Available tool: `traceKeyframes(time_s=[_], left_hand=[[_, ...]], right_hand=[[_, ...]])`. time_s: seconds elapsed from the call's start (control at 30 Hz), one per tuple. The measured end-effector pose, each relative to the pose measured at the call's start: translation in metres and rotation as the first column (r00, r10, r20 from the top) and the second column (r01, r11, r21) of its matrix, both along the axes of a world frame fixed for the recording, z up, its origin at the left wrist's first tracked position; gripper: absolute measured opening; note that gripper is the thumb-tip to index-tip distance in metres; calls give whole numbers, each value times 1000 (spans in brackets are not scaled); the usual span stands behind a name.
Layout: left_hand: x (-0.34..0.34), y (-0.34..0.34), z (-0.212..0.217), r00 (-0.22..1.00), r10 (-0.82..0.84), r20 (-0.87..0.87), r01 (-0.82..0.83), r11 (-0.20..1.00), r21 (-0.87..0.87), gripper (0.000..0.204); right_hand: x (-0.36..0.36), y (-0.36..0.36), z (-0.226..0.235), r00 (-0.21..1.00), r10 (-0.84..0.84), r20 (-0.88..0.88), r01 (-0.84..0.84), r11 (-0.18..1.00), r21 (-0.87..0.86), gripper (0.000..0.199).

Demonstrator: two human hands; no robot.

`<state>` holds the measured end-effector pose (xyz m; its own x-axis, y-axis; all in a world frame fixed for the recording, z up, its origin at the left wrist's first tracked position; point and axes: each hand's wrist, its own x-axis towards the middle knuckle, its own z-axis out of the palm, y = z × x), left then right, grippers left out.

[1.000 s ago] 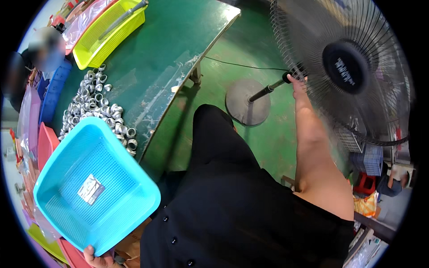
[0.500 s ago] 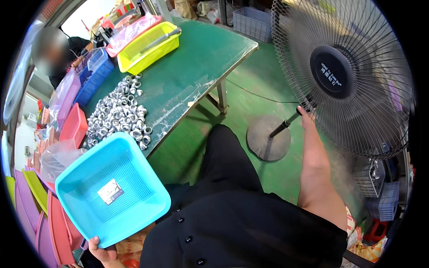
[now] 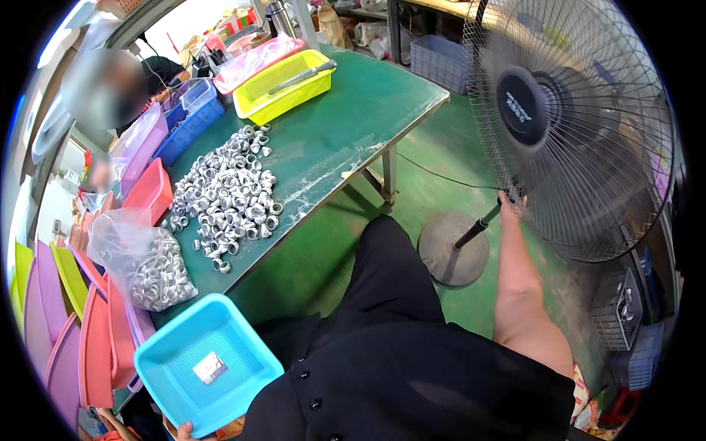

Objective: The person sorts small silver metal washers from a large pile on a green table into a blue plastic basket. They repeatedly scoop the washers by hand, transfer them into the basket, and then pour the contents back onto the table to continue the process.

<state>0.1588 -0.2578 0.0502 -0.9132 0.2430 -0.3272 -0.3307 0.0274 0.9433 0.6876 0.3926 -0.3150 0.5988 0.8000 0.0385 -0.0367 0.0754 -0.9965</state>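
Note:
My left hand [image 3: 188, 432], at the lower edge, grips the near rim of a light blue plastic basket [image 3: 234, 397]. Its fingers curl over the rim, and much of the hand is out of the picture. A white label [image 3: 209, 367] lies on the basket's perforated bottom; nothing else shows inside. On the right, my outstretched right hand [image 3: 512, 205] is closed around the neck of a black pedestal fan [image 3: 522, 106], just below its wire cage. Part of that grip is hidden. Beside the basket, the green table [image 3: 368, 95] bears a heap of small silvery metal rings [image 3: 232, 195].
A clear bag of metal rings [image 3: 158, 275] stands at the table's edge. Yellow [image 3: 287, 99], blue [image 3: 187, 125] and red [image 3: 151, 192] baskets line the far side, where another person sits. Stacked coloured baskets [image 3: 92, 345] are at left. The fan's round base [image 3: 454, 253] rests on the floor.
The blue basket has dropped lower in the picture with my left hand, uncovering the bag of rings. The fan head has turned somewhat to the left. The whole view has shifted.

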Motion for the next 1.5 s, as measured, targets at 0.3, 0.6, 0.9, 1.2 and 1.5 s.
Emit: traceKeyframes(time_s=[0.3,0.6,0.9,1.2,1.5], left_hand=[[-15,-71,-92,933,-78,352,-59,930,362,72],[-73,-32,-153,841,18,541,-219,925,310,62],[-84,27,-180,787,-51,615,-151,951,271,58],[-79,99,-182,797,-238,555,-17,910,414,51],[-58,148,-179,771,-336,541,113,908,404,45]], right_hand=[[-3,47,-55,412,207,-888,87,960,264,52],[29,54,-56,396,224,-890,5,969,247,52],[-17,0,-21,754,0,-657,84,992,97,54],[-74,-98,6,976,59,209,40,898,-439,43],[-406,-143,285,295,542,787,-954,208,215,29]])
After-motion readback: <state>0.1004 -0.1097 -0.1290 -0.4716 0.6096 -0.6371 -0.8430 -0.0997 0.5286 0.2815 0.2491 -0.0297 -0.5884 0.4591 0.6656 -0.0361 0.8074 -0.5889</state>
